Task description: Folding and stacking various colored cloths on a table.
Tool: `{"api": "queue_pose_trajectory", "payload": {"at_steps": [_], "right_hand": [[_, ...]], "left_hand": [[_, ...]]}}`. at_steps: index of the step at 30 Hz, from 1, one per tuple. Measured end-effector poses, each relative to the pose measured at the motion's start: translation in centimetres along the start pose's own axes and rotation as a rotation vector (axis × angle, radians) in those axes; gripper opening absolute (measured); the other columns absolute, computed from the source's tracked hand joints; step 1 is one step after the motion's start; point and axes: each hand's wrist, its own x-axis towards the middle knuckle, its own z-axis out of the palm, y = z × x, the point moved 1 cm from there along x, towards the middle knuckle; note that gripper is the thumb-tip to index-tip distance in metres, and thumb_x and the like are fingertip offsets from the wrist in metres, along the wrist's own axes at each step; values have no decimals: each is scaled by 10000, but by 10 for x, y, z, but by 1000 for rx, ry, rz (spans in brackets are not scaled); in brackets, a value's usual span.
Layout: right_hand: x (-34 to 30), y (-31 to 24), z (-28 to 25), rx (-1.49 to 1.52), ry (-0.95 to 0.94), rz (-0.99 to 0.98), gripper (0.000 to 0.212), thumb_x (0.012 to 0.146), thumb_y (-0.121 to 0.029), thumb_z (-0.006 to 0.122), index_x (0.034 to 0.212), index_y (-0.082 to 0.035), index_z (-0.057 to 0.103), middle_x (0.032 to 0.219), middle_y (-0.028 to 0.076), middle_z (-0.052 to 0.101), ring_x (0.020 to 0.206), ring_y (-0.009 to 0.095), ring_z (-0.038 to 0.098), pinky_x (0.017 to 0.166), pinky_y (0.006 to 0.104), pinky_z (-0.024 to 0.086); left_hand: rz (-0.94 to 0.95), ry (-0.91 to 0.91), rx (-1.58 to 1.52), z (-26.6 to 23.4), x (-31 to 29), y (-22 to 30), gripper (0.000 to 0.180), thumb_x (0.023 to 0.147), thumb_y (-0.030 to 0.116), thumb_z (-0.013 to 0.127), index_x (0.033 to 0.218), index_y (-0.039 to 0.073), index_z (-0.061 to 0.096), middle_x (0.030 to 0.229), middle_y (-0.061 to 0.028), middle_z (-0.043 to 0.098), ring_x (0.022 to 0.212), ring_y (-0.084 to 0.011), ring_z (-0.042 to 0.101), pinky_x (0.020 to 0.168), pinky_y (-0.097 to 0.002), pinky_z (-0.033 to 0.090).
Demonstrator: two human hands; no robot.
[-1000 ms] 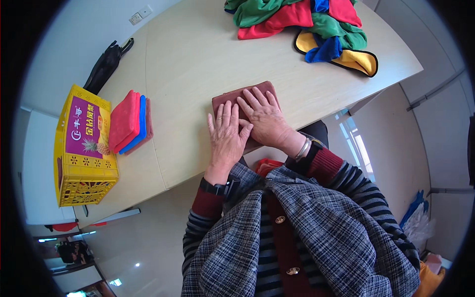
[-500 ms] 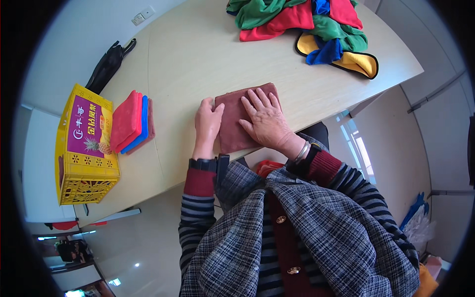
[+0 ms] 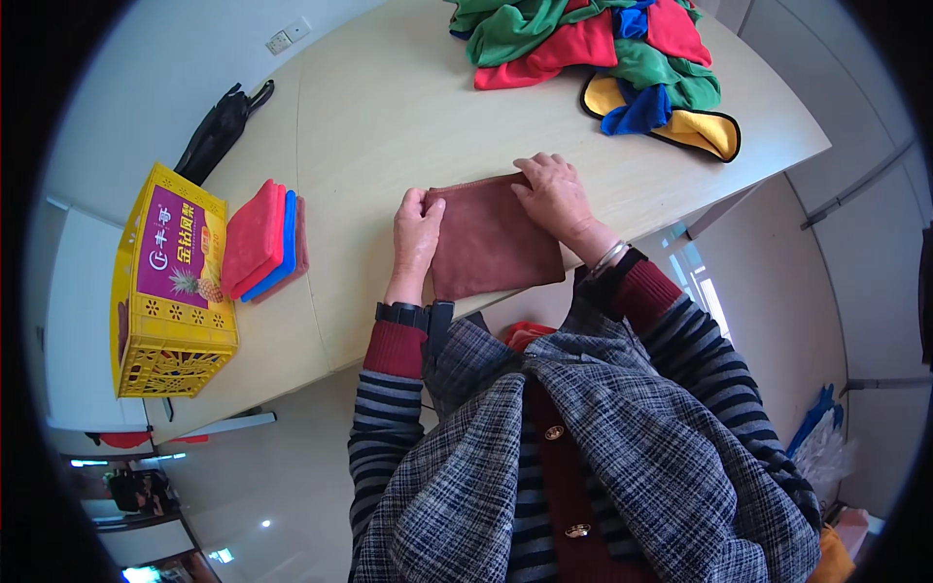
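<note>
A brown cloth [image 3: 498, 241], folded into a square, lies at the table's near edge between my hands. My left hand [image 3: 416, 238] grips its left edge, thumb on top and the other fingers curled along the side. At the far right corner, my right hand [image 3: 561, 202] has its thumb on the cloth and its fingers bent over the edge, so it appears to pinch that corner. The undersides of both grips are hidden.
Left of me stands a yellow plastic crate [image 3: 180, 330], with folded red, blue and brown cloths [image 3: 257, 241] leaning beside it. A black umbrella-like item [image 3: 216, 131] lies behind. Loose green, red, blue and yellow cloths [image 3: 622, 68] are heaped at the far right of the table [image 3: 389, 107].
My right hand has gone from lying flat on the brown cloth to holding its far right corner. My left hand stays at the left edge.
</note>
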Motion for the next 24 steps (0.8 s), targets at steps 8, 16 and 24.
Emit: {"api": "queue_pose_trajectory", "payload": {"at_steps": [8, 16, 24], "right_hand": [[7, 7, 4, 116, 171, -109, 204, 831, -85, 672, 1032, -84, 706, 952, 124, 662, 1002, 346, 613, 890, 443, 512], [-4, -31, -8, -140, 80, -104, 315, 888, -170, 645, 1175, -43, 658, 1164, 137, 632, 1150, 345, 569, 1011, 467, 445], [-41, -59, 22, -130, -69, -215, 617, 960, -405, 551, 1445, -27, 502, 1527, 187, 439, 1440, 368, 364, 1181, 526, 281]], "left_hand": [[-3, 53, 329, 6, -8, 19, 191, 944, 188, 668, 974, 21, 580, 814, -104, 648, 759, -233, 607, 708, -372, 502], [47, 99, 589, 12, -11, 26, 238, 948, 265, 651, 1041, 68, 556, 908, -198, 709, 880, -420, 676, 762, -517, 529], [216, 103, 613, 18, -48, 62, 365, 982, 244, 599, 1276, 34, 552, 1279, -222, 610, 1184, -372, 590, 980, -471, 482]]}}
